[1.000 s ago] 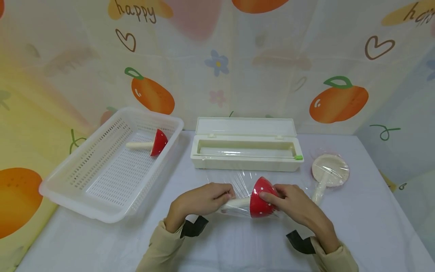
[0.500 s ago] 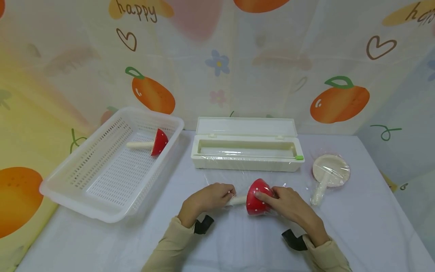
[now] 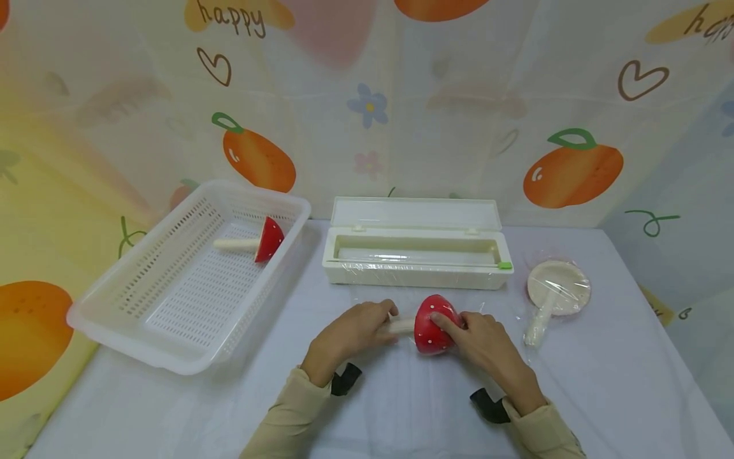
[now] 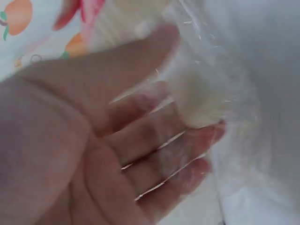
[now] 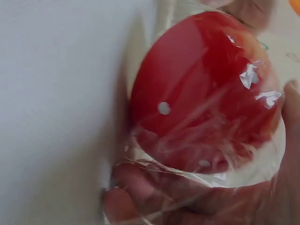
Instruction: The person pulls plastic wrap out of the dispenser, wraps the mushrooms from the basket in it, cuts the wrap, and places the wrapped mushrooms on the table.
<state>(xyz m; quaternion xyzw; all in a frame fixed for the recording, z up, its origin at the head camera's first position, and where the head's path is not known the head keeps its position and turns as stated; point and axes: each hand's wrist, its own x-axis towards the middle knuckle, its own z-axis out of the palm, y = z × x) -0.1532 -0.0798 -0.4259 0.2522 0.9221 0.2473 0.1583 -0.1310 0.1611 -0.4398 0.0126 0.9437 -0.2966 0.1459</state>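
A toy mushroom [image 3: 432,325] with a white-dotted red cap and a cream stem is held low over the table, lying sideways. My left hand [image 3: 352,331] holds the stem end, its thumb over it and the fingers beneath. Clear plastic film [image 4: 239,117] covers the stem and those fingers in the left wrist view. My right hand [image 3: 487,341] grips the cap, thumb on the near side. In the right wrist view the red cap [image 5: 201,93] is wrapped in wrinkled film, and some fingertips curl under its edge.
A white basket [image 3: 189,357] at left contains another red-capped mushroom [image 3: 268,241]. Behind my hands stands an open cling film dispenser [image 3: 421,277] with a green cutter slider [image 3: 504,265]. A film-wrapped mushroom [image 3: 557,287] lies cap-down at right on the white-covered table [image 3: 619,382].
My left fingers have shifted and spread somewhat around the stem. Both hands have drawn slightly closer together, and the mushroom has moved a little left and away from me.
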